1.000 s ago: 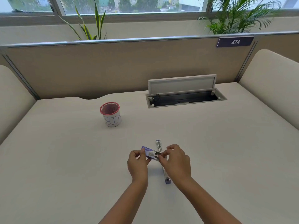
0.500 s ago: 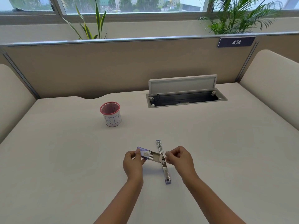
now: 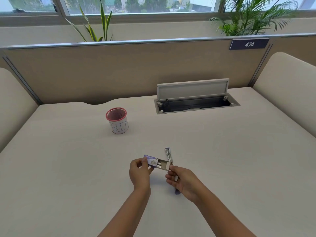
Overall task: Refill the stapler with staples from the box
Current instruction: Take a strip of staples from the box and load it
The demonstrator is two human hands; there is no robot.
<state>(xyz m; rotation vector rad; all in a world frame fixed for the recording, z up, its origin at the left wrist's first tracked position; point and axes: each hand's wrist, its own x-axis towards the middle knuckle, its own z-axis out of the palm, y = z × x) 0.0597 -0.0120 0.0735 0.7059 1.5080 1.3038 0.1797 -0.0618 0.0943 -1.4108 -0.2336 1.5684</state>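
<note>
Stapler (image 3: 169, 156) lies opened flat on the bench (image 3: 239, 159), just below the centre of the frame, its metal rail running from upper left to lower right; the lower, purple end (image 3: 177, 192) shows under the right hand. We note the staple box (image 3: 151, 161) held above the bench just left of the stapler: purple sleeve to the left, inner cardboard tray (image 3: 163, 165) slid out to the right, with a few pale staple strips visible inside. Left hand (image 3: 139, 173) grasps the sleeve, fingers clenched on its near and far edges. Right hand (image 3: 185, 182) pinches the outer end of the tray between thumb and fingers, and a small pale piece (image 3: 176, 178) sits against its fingers; we cannot tell what it is. In the upper left of the bench stands a red-rimmed mesh cup (image 3: 118, 120) with a paper wrap marked "BIN". Upper right of centre, a cable hatch (image 3: 196, 100) is set in the bench with its lid raised.
</note>
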